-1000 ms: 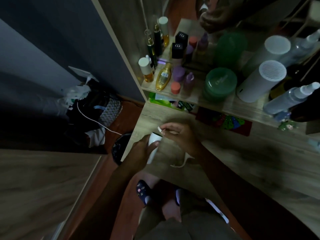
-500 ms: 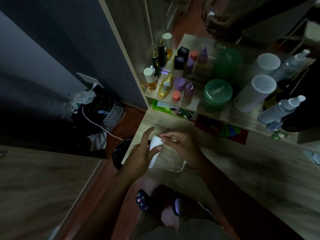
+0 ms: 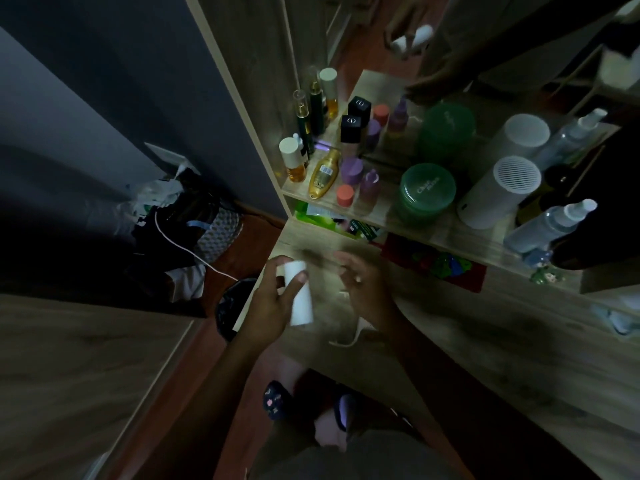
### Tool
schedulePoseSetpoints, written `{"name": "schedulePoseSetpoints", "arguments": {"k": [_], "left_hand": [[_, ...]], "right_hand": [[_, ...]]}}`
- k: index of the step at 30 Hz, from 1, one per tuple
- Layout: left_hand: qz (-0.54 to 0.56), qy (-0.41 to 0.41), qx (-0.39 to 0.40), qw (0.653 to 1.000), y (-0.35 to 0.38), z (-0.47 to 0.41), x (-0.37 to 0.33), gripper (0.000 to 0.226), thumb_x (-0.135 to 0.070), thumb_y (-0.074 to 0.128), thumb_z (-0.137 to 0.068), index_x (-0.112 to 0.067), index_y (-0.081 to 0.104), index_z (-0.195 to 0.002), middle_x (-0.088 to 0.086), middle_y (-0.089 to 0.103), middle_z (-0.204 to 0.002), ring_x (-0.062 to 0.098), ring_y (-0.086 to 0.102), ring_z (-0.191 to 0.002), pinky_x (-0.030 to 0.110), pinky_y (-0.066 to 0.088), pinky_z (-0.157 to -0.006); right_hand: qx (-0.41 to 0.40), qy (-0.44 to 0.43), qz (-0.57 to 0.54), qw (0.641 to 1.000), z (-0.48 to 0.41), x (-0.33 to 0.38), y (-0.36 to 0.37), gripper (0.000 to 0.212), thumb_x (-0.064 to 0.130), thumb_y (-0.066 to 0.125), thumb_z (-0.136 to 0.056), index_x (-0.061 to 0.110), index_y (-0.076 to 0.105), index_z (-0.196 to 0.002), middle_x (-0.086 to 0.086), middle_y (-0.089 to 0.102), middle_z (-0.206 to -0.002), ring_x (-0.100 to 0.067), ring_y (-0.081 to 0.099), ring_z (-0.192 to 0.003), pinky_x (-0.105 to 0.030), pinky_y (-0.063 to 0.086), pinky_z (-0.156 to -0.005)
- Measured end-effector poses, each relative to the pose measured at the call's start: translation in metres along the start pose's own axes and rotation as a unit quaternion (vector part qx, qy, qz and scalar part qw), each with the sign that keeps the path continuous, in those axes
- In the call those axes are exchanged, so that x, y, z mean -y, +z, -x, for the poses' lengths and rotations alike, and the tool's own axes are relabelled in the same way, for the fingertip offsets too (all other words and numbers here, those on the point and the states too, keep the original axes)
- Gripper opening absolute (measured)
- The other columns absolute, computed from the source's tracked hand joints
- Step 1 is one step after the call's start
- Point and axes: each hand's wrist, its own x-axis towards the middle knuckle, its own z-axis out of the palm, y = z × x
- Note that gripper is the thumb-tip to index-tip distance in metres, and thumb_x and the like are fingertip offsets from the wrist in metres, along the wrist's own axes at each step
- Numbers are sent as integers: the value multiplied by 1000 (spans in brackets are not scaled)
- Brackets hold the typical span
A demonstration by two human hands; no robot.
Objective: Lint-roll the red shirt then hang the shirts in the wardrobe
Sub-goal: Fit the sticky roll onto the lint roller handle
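My left hand (image 3: pixel 273 303) grips a white lint roller roll (image 3: pixel 300 295), held upright over the front edge of a wooden dresser top (image 3: pixel 467 344). To the right of the roll, my right hand (image 3: pixel 363 285) hovers with its fingers spread and nothing clearly in it. A thin white curved piece (image 3: pixel 349 337), perhaps the roller's handle, lies on the wood just below my right wrist. No red shirt and no hanger appear in view.
A raised shelf (image 3: pixel 374 216) holds several bottles, a green jar (image 3: pixel 427 190) and a white cylinder (image 3: pixel 500 190). A mirror behind reflects them. On the floor at left sit a dark bag (image 3: pixel 194 223) and a black bin (image 3: pixel 232 306). My slippered feet (image 3: pixel 277 400) show below.
My right hand has let go of the roll's top and drawn back to the right, fingers spread. The left hand has turned the roll more upright.
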Motion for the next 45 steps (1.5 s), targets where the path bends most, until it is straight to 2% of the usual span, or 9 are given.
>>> {"name": "schedulePoseSetpoints", "arguments": {"k": [8,17,20,25,30,36,39,42,45], "left_hand": [[179,-137,-30,974,7,-10,-6,43,-30,60,-97,-17,41,-133,9,66,-103,21,70,-81,28,56,-51],[314,-185,-19,931,7,-13,-13,55,-25,64,-94,-15,35,-140,24,54,-127,40,67,-108,47,62,-59],[341,-185,-25,921,5,-13,-11,50,-23,62,-95,-14,37,-137,24,54,-128,42,66,-108,54,62,-65],[353,-177,-30,918,4,-13,-9,50,-23,60,-96,-13,36,-139,23,53,-129,37,68,-102,49,61,-60],[382,-185,-36,905,1,-15,-6,59,-30,63,-92,-5,41,-139,30,50,-137,34,69,-100,49,60,-67],[458,-196,-15,867,-5,-13,-10,44,-16,49,-102,3,41,-142,33,48,-142,38,66,-104,43,62,-64],[464,-182,-11,867,-9,-11,-14,46,-16,49,-103,4,39,-142,33,49,-141,37,68,-103,42,62,-64],[460,-168,-20,872,-12,-12,-18,36,-17,49,-102,0,46,-134,29,53,-133,33,70,-98,41,62,-62],[442,-169,-48,880,-14,-16,-17,42,-20,55,-100,-6,44,-138,25,56,-129,32,71,-97,45,61,-63]], "right_hand": [[2,-25,365,931,-12,-65,-33,54,6,67,-78,3,60,-131,-17,59,-136,-35,50,-130,-43,31,-117],[-11,0,323,946,-21,-90,-29,36,1,66,-88,-5,65,-123,-22,64,-128,-33,58,-124,-38,35,-113],[-23,34,308,951,-20,-93,-30,30,4,64,-88,6,70,-117,-12,66,-118,-23,59,-113,-41,45,-101],[-13,0,376,927,-15,-93,-28,45,5,73,-81,-4,61,-124,-25,62,-127,-40,57,-122,-51,41,-110],[-41,64,347,935,-21,-85,-19,55,27,60,-94,5,46,-143,-16,48,-147,-34,41,-138,-47,31,-117],[-37,40,348,936,-29,-83,-19,10,25,62,-92,16,63,-96,-6,68,-98,-25,63,-97,-40,51,-92],[-69,0,345,936,-25,-67,-16,7,23,68,-90,17,65,-89,-3,69,-89,-20,64,-88,-34,53,-82],[-75,-2,166,983,-14,-28,-8,10,19,69,-91,12,71,-97,-1,71,-93,-10,65,-85,-11,50,-71],[-62,30,-39,997,1,17,1,16,12,75,-85,13,73,-102,-1,76,-98,-11,72,-88,-27,61,-71]]}}
